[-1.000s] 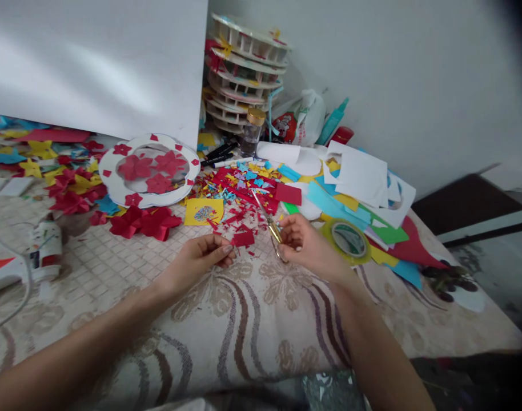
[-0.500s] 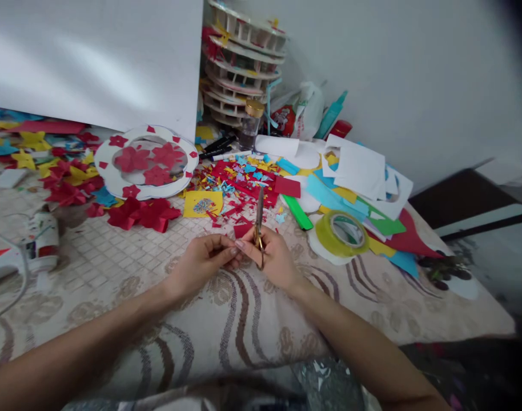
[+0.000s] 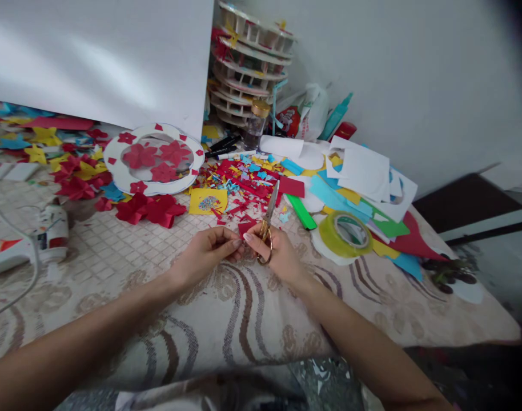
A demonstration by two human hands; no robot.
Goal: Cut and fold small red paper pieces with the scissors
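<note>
My right hand (image 3: 277, 254) has gold-handled scissors (image 3: 271, 204) in its grip, the blades pointing up and away from me. My left hand (image 3: 213, 250) is close beside it, thumb and fingertips pinched together. What lies in that pinch is too small or hidden to make out. The fingertips of both hands nearly meet above the patterned tablecloth (image 3: 239, 319). Just beyond them shows a small red paper piece (image 3: 245, 228), partly covered by the fingers; whether it is held I cannot tell. Past the scissors spread red, blue and yellow paper scraps (image 3: 244, 182).
At left are a glue gun (image 3: 16, 254) with its cord, red paper flowers (image 3: 152, 210) and a flower-decorated white ring (image 3: 115, 171). To the right are a yellow tape roll (image 3: 344, 234), a green marker-like stick (image 3: 301, 212) and stacked paper sheets (image 3: 366, 171). Behind stands a tiered rack (image 3: 252, 63).
The scissors have tilted to the right in my right hand, showing more of the blades and handle loop. My hands remain close together; the whole view has shifted slightly.
</note>
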